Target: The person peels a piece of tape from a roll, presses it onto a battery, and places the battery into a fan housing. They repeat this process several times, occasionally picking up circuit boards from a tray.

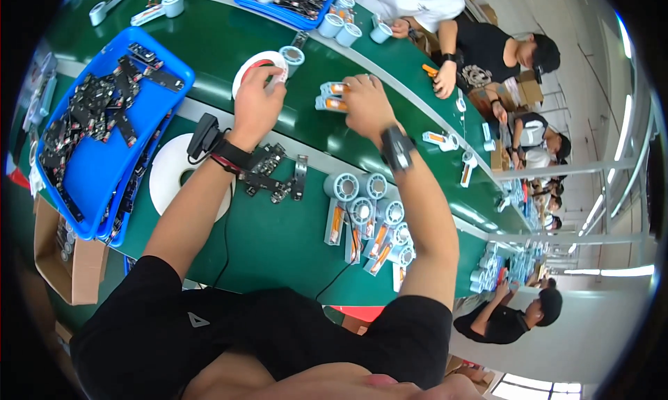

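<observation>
Reaching over a green surface (202, 59), a person in black has the left hand (259, 106) at a white tape roll (259, 57), upper centre of the frame, its fingers and thumb near together; whether they grip the roll, one cannot tell. The right hand (370, 106) is clamped on a pair of light-blue housings (327, 104) with orange inserts, which jut from its left side, long axes running roughly left to right, free ends toward the roll. The right hand is the nearer; a round light-blue piece (295, 60) sits beside the roll, while similar housings (363, 211) cluster right of centre, beside the right forearm
</observation>
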`<state>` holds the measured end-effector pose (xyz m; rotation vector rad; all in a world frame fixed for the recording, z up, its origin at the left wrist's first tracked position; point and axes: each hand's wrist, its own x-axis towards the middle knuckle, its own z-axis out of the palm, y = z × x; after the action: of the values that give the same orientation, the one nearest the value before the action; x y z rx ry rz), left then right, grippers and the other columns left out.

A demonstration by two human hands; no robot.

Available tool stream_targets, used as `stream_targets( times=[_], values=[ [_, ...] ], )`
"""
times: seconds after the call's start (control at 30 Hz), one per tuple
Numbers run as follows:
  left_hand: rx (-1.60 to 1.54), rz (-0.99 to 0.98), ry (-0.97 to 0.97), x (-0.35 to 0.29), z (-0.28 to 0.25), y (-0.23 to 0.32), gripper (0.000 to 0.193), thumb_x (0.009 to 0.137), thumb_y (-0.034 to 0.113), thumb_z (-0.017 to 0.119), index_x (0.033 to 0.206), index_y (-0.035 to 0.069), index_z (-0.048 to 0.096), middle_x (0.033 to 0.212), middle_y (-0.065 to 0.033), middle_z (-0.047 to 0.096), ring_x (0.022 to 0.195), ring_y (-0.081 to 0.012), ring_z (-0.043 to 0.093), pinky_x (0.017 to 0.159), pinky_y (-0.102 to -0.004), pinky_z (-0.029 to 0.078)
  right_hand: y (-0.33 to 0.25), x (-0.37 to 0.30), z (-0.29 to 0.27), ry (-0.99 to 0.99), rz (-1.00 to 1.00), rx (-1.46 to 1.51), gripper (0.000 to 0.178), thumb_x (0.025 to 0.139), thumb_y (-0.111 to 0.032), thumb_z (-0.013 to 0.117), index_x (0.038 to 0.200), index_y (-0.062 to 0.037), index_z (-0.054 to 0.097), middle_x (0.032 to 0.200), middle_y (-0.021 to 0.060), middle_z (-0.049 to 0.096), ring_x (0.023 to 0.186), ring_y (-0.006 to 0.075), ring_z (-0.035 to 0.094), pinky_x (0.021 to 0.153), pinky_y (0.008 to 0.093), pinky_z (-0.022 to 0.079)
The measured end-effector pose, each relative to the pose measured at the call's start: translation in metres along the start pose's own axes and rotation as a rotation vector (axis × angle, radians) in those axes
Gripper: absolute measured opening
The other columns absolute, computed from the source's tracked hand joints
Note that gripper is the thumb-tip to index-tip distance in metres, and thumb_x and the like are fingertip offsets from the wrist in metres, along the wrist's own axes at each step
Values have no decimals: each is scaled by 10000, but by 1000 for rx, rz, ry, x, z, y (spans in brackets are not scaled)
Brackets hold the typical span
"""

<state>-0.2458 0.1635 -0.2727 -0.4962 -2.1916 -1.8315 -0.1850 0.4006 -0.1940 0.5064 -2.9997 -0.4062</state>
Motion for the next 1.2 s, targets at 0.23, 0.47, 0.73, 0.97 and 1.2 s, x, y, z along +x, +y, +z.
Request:
stream_targets(
  times=[0.23, 0.47, 0.73, 0.97, 1.2],
  values=[
    [-74, 132, 45, -7, 10, 15, 287, 918, 103, 672, 1192, 26, 640, 1172, -148, 638, 912, -276, 652, 810, -357, 531, 32, -308, -49, 196, 356, -159, 151, 760, 34, 586, 902, 54, 634, 1377, 161, 587, 1263, 408, 530, 1047, 515, 424],
    [-135, 124, -22, -19, 20, 26, 262, 956, 130, 672, 1195, 28, 639, 1105, -111, 642, 801, -173, 622, 721, -302, 520, 16, -570, -30, -352, 739, -251, 193, 849, -95, 600, 977, 13, 696, 1477, 111, 501, 1385, 345, 433, 1136, 527, 343],
    [-130, 280, -158, -61, 27, 61, 254, 986, 135, 635, 1208, 12, 621, 1034, -93, 631, 787, -180, 612, 711, -307, 508, -30, -528, -2, -245, 538, -167, 273, 793, -12, 589, 1047, -8, 688, 1452, 224, 462, 1373, 405, 426, 1134, 491, 356],
    [-33, 207, -438, -121, 11, 130, 372, 926, 201, 687, 1246, 37, 594, 1040, -135, 615, 899, -300, 620, 824, -371, 507, -19, -487, -16, 162, 834, 40, 319, 764, 60, 606, 1065, -28, 664, 1379, 210, 505, 1284, 403, 488, 1061, 486, 404],
    [311, 496, -620, -191, -7, 118, 562, 800, 271, 777, 1304, 108, 588, 904, -87, 562, 782, -278, 591, 739, -402, 458, -98, -310, -40, 370, 541, 580, 345, 774, 48, 685, 1108, -18, 625, 1216, 189, 577, 1093, 383, 582, 882, 416, 502]
  ],
)
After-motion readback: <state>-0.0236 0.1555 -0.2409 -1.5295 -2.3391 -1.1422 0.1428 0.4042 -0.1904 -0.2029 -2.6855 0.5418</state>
